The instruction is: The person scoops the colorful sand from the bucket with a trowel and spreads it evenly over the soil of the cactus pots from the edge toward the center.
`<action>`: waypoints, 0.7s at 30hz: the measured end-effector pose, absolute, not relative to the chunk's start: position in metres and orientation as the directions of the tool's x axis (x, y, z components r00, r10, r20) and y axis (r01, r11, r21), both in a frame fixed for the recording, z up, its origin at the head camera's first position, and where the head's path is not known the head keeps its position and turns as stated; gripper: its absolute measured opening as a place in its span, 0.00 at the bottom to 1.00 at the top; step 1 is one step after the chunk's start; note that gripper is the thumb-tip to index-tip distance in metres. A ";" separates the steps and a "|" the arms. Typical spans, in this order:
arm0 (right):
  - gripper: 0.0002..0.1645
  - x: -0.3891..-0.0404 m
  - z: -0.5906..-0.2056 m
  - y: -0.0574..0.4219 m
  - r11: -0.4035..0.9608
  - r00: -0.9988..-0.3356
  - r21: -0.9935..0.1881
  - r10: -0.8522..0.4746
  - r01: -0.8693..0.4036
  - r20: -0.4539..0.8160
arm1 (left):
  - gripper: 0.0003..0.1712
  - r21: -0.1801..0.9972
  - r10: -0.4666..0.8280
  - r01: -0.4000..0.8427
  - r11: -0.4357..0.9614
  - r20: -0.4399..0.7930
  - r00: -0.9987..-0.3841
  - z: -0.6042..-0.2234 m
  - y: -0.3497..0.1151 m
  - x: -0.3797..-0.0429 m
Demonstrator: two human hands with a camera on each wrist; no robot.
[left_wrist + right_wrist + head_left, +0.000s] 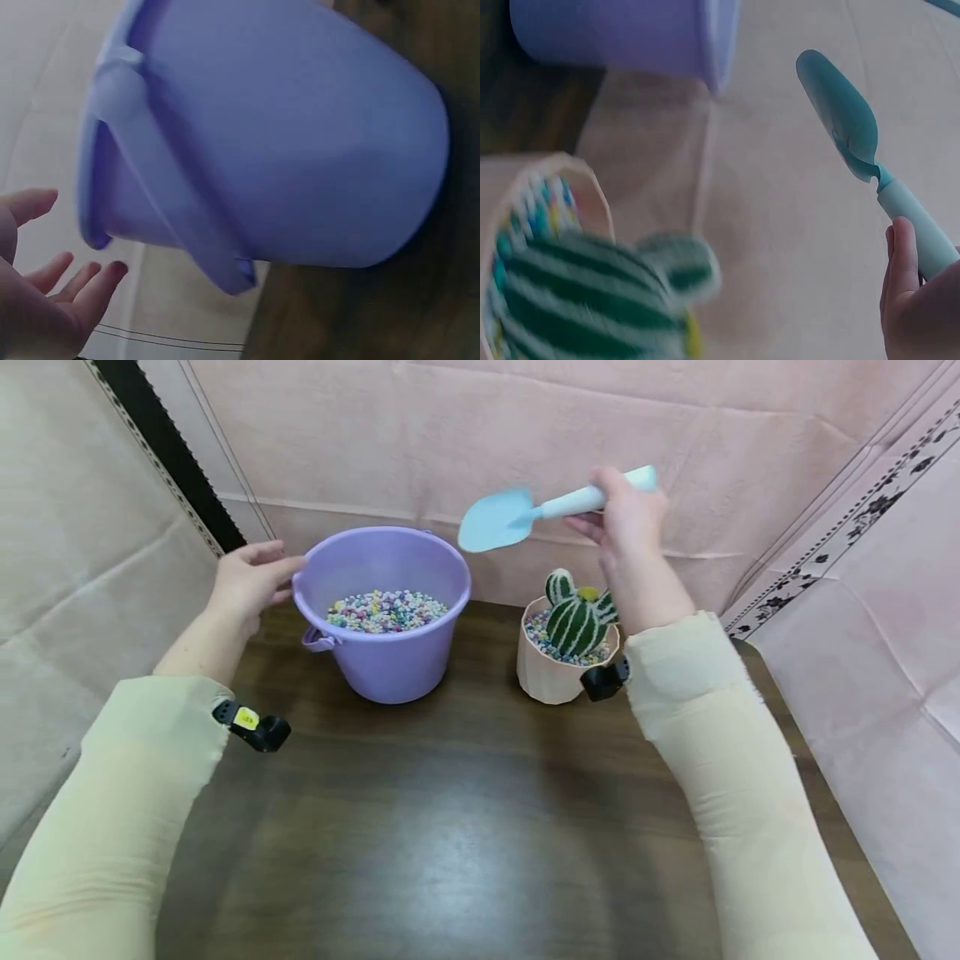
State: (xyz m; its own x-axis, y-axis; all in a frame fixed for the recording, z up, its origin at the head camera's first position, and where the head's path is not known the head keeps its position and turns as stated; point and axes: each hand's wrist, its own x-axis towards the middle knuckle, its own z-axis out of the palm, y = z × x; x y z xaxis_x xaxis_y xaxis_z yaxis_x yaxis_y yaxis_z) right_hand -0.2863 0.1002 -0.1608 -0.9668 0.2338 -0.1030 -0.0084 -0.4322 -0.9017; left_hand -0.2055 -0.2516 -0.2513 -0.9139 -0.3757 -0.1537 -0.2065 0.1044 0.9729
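Note:
A light blue trowel (pixel 498 520) is held by its pale handle in my right hand (pixel 632 527), raised above and behind a potted cactus. Its blade points left toward a purple bucket (pixel 397 664), which holds many small multicoloured beads (pixel 386 612). My left hand (pixel 251 581) is at the bucket's left rim, fingers extended and slightly bent. In the left wrist view, its fingertips (pixel 112 271) show just outside the rim, with nothing in the grasp. Below the right wrist stands the cactus (pixel 576 625), green with white stripes, in a cream pot (pixel 551 681) filled with beads.
Both containers stand toward the back of a dark brown wooden table (pixel 420 827). Pale pink cloth (pixel 480 435) rises behind it, and light cloth panels flank the sides. The bucket's handle (pixel 176 202) hangs down on its outer side.

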 end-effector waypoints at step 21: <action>0.13 -0.285 -0.252 0.008 0.636 -0.933 -0.714 -0.027 -0.293 0.358 | 0.36 0.978 -0.291 -0.181 0.105 -0.144 -0.946 -0.275 -0.218 -0.201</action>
State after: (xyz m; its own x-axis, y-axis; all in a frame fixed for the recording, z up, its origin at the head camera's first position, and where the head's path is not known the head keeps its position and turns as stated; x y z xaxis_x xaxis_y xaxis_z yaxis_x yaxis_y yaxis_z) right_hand -0.2848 0.0083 -0.2516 -0.9332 -0.0272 0.3583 -0.2927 0.6358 -0.7142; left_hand -0.2006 -0.2180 -0.2754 -0.9459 -0.2908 -0.1439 -0.1811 0.1052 0.9778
